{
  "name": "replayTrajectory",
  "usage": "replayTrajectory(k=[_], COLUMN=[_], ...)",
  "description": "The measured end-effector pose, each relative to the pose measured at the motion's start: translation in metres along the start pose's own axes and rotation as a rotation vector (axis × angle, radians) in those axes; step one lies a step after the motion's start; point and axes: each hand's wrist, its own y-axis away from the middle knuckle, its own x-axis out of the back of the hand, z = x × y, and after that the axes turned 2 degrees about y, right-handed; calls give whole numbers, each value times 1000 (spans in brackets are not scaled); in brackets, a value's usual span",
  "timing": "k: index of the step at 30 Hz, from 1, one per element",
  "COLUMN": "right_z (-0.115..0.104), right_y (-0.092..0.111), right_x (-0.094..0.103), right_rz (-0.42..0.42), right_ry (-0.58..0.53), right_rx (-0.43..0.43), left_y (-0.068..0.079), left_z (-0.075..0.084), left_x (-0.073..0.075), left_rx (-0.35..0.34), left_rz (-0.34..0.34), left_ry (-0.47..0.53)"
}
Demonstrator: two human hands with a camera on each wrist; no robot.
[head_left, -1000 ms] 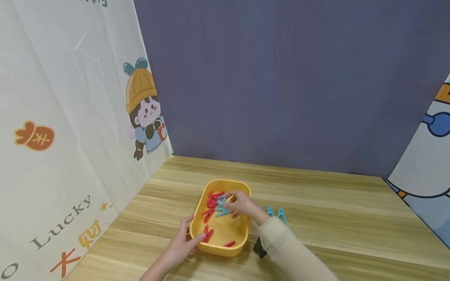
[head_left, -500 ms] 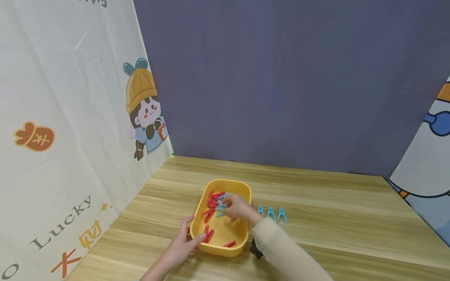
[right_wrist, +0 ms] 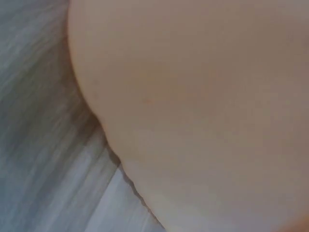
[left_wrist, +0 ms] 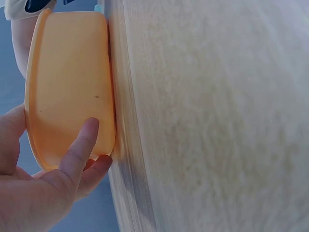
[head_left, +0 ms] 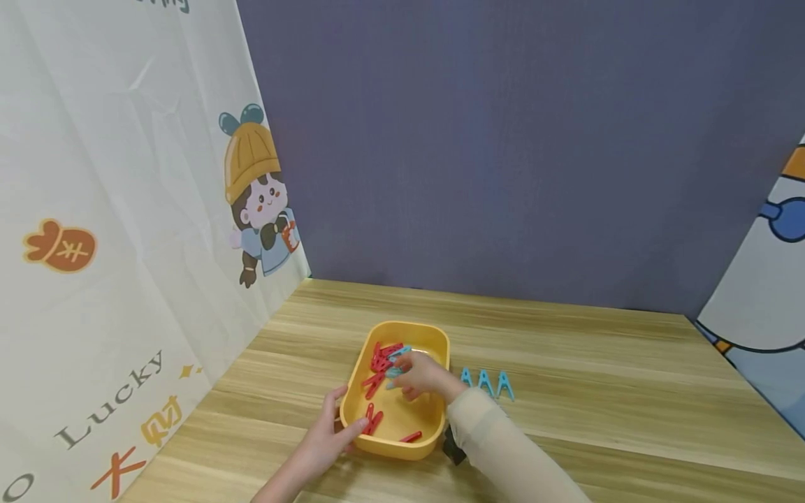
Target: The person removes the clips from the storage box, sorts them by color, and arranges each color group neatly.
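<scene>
A yellow plastic basket [head_left: 423, 419] stands on the table, with my left hand [head_left: 322, 440] gripping its near left corner. In the left wrist view that hand's fingers [left_wrist: 77, 152] lie along the basket's outer wall. Over the basket's inside, my right hand [head_left: 423, 376] has curled fingers at a blue clothespin [head_left: 395, 373], which they seem to pinch; the fingertips partly hide it. Another blue clothespin [head_left: 401, 351] lies just beyond. Several red clothespins [head_left: 380, 360] are heaped at the left wall. The right wrist view is filled by blurred skin of the hand.
Three blue clothespins [head_left: 484, 381] stand in a row on the wooden table [head_left: 566, 419], right of the basket. Two more red pieces, a clothespin [head_left: 372, 420] and a partly hidden one [head_left: 411, 436], lie at the basket's near end. A dark wall [head_left: 503, 175] closes the back.
My right hand has shifted slightly nearer and closed in around the blue clothespins in the basket. Its sleeve moved left, uncovering the third blue clothespin on the table. The left hand stays put.
</scene>
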Motion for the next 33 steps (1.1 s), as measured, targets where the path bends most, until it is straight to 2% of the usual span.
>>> replayTrajectory(k=[8, 15, 24, 28, 33], right_z=[3, 1, 0, -3, -3], right_y=[-3, 2, 6, 9, 9], right_x=[-2, -4, -3, 0, 5], right_rz=[-60, -107, -98, -107, -175], right_ry=[-71, -56, -17, -68, -175], right_rx=[-62, -44, -19, 8, 37], left_y=[0, 1, 1, 1, 0], left_z=[-1, 0, 0, -1, -2], left_x=[-1, 0, 0, 0, 1], left_rx=[-11, -10, -5, -8, -9], left_rz=[2, -5, -10, -6, -8], left_ry=[10, 14, 11, 1, 2])
